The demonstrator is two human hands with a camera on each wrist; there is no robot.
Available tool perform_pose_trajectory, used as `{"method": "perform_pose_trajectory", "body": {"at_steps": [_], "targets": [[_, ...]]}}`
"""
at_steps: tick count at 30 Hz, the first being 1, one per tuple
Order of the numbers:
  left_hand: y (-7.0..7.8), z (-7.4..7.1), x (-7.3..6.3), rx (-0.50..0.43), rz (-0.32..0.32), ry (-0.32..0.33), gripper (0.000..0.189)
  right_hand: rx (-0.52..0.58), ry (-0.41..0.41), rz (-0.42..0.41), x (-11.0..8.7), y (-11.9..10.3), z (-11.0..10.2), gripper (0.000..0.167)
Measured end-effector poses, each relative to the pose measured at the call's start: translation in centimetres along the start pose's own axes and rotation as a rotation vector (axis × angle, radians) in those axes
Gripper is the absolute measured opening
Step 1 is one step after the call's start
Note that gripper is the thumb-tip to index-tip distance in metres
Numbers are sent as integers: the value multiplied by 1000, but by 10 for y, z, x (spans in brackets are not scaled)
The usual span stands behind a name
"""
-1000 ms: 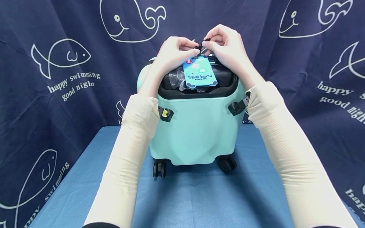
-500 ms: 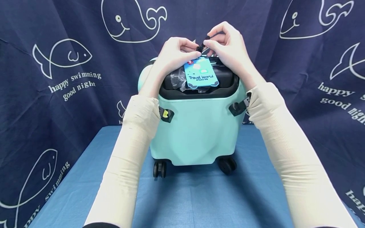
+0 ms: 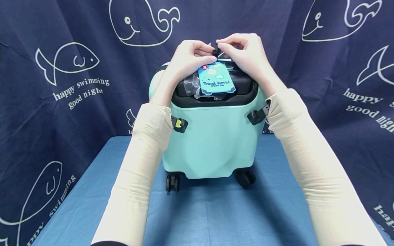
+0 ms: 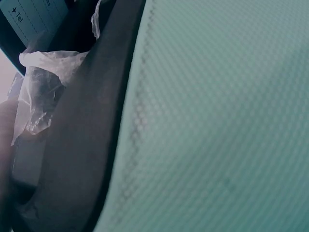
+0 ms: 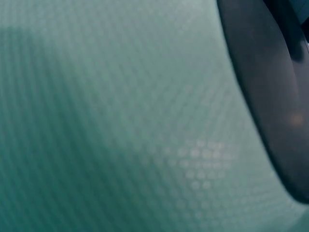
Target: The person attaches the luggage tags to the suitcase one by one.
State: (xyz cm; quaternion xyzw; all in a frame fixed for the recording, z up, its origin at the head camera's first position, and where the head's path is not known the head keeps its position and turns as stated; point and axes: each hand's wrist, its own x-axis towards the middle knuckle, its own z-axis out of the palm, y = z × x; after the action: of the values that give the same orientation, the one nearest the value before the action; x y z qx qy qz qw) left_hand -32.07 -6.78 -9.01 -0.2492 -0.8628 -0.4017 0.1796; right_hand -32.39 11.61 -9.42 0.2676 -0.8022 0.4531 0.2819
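A mint-green suitcase stands upright with its black recessed top facing me. Over that top hangs a blue luggage tag printed "Travel World". My left hand pinches the tag's black strap between thumb and fingers, just above the tag. From the other side, my right hand has thumb and index fingertips together at the strap's upper end. Most of the strap is hidden by the fingers. In the left wrist view the luggage tag shows a side with a "Tel" line.
Crumpled clear plastic lies beside the tag on the suitcase top. Black wheels rest on a blue cloth. A dark blue curtain with white fish drawings hangs behind. Wrist cameras sit close to the suitcase front.
My right hand rose slightly with the strap end, then came down and leftward, its fingertips now nearer my left hand. The left hand and suitcase stay about where they were.
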Motion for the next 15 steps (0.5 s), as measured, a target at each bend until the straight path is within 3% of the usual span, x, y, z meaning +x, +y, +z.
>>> {"method": "perform_pose_trajectory", "body": {"at_steps": [15], "targets": [[1, 1, 1, 2, -12, 4, 29, -52, -31, 5, -2, -1, -1, 15]]}}
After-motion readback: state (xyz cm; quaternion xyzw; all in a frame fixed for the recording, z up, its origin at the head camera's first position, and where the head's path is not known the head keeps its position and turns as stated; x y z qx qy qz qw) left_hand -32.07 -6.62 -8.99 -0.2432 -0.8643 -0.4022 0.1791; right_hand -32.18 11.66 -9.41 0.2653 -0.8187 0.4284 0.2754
